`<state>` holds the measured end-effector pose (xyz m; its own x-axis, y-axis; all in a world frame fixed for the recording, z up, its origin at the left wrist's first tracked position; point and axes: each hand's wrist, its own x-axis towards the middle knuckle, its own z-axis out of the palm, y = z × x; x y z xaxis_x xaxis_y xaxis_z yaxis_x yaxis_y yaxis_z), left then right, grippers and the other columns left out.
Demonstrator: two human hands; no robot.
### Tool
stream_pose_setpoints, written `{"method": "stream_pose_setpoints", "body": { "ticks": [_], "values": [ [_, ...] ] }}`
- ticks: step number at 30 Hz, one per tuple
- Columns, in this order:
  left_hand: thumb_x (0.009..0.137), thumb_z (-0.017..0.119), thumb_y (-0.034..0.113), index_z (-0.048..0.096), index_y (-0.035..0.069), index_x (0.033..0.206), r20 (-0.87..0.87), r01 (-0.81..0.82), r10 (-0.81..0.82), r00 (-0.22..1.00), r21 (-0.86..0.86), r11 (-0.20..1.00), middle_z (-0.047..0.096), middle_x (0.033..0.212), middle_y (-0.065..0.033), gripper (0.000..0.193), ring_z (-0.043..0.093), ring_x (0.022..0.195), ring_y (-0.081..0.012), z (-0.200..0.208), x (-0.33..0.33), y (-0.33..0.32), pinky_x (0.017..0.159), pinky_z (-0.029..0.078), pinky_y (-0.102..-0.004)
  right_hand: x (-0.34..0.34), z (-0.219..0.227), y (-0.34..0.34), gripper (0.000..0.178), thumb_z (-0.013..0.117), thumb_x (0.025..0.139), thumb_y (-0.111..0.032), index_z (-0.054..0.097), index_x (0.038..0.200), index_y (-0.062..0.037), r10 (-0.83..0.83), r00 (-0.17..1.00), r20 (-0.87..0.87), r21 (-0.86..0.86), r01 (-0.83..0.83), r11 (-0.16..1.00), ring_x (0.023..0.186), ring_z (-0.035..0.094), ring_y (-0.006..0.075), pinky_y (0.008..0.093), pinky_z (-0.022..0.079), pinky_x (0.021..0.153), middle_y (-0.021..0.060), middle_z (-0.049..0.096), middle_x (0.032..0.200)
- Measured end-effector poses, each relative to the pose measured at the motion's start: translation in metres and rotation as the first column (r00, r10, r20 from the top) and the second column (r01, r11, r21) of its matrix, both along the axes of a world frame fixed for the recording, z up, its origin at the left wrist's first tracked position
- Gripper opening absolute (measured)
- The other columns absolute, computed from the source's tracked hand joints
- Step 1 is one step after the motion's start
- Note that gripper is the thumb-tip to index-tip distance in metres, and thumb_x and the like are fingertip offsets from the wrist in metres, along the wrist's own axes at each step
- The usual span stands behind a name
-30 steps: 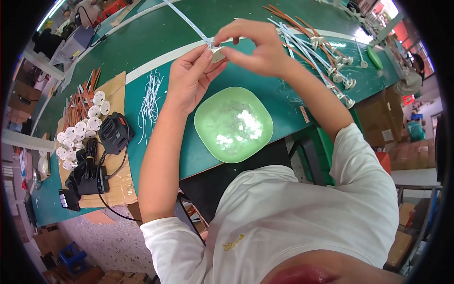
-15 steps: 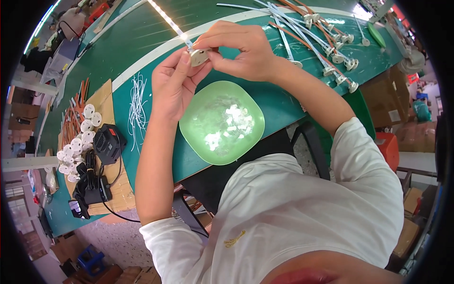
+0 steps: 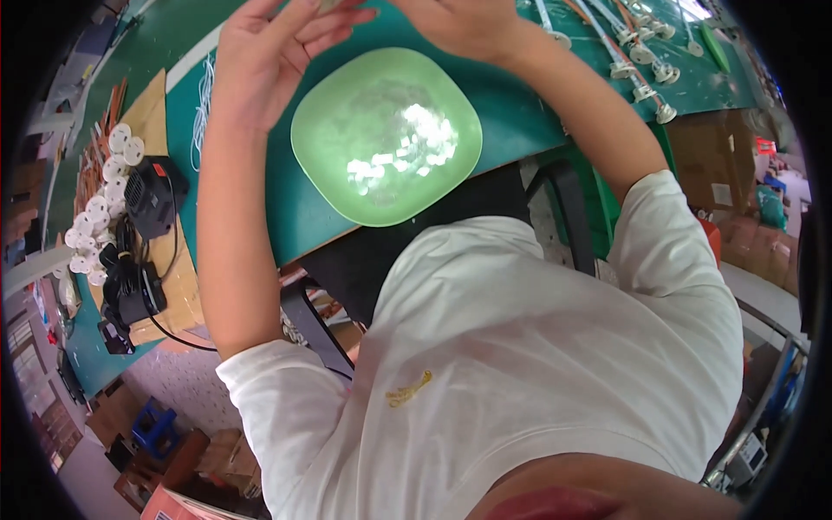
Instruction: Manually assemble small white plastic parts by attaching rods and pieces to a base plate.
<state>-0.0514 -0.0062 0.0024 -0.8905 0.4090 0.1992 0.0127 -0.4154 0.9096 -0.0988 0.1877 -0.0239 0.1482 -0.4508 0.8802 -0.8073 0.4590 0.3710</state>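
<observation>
At the upper edge, my left hand (image 3: 260, 65) has its fingers bent around a round white disc (image 3: 328, 5), of which only a sliver shows. My right hand (image 3: 464, 28) is to its right; its fingertips are cut off by the edge, so its grip is hidden. Below and between the hands lies a green rounded-square dish (image 3: 325, 160) with many small shiny white pieces (image 3: 420, 143). Strips with white discs on their ends (image 3: 643, 91) lie on the table beyond my right forearm.
Left of my left forearm, cardboard (image 3: 186, 303) carries a black box-shaped device (image 3: 156, 198), cables (image 3: 126, 264), and several white discs (image 3: 108, 195) on brown strips. Thin white wires (image 3: 204, 113) lie beside that forearm. A black chair armrest (image 3: 568, 208) is right of my lap.
The view has shifted, so both hands now sit at the upper edge. The lit strip has gone out of sight, and the disc is mostly cut off. My hands have come apart.
</observation>
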Motion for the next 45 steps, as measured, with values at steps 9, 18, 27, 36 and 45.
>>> {"method": "stream_pose_setpoints", "body": {
  "ticks": [9,18,27,36,45],
  "values": [
    [0.093,0.065,0.02,0.057,0.0,0.122,-0.094,-0.109,0.105,0.99,-0.041,0.993,0.069,0.104,-0.011,0.036,0.07,0.086,-0.018,0.0,0.004,-0.005,0.074,0.056,-0.0271,0.047,0.043,-0.004,0.022,0.067,0.078,0.007,0.068,0.098,-0.0013,0.519,0.754,0.403,-0.376,-0.381,0.845,0.076,0.066,0.0225,0.0292,0.053,0.064,0.0112,0.069,0.092],
    [0.091,0.069,0.023,0.063,0.004,0.112,-0.045,-0.451,0.449,0.893,-0.111,0.886,0.07,0.097,-0.0072,0.029,0.066,0.078,-0.0094,-0.004,0.001,0.008,0.065,0.048,-0.0192,0.079,0.017,-0.009,0.021,0.072,0.074,-0.013,0.066,0.092,-0.0044,0.231,0.357,0.905,0.108,-0.719,0.686,0.089,0.06,0.0308,0.0396,0.049,0.077,0.0097,0.063,0.091],
    [0.09,0.071,0.025,0.064,0.004,0.111,-0.072,-0.445,0.439,0.896,-0.18,0.877,0.07,0.098,-0.008,0.031,0.064,0.074,-0.0075,-0.001,0.004,0.006,0.065,0.047,-0.0183,0.074,0.024,-0.013,0.015,0.063,0.081,-0.014,0.065,0.085,-0.0001,-0.005,0.274,0.962,0.227,-0.786,0.574,0.08,0.062,0.0361,0.0422,0.049,0.073,0.0174,0.062,0.082],
    [0.091,0.069,0.029,0.064,0.005,0.109,-0.107,-0.425,0.413,0.904,-0.142,0.894,0.071,0.098,-0.0075,0.03,0.064,0.073,-0.0062,0.0,0.004,0.002,0.064,0.047,-0.0177,0.072,0.021,-0.011,0.016,0.064,0.083,-0.015,0.066,0.084,0.0004,0.11,0.359,0.927,0.167,-0.657,0.735,0.071,0.062,0.0367,0.041,0.05,0.068,0.018,0.065,0.075],
    [0.092,0.068,0.029,0.064,0.005,0.108,-0.113,-0.422,0.408,0.906,-0.158,0.893,0.07,0.096,-0.0069,0.028,0.062,0.072,-0.0059,0.001,0.004,0.003,0.063,0.046,-0.0171,0.076,0.044,-0.004,0.009,0.062,0.082,-0.002,0.066,0.088,0.0029,-0.033,-0.031,0.999,0.008,-0.597,0.802,0.066,0.07,0.0168,0.0275,0.052,0.062,0.0117,0.071,0.074]
  ]
}}
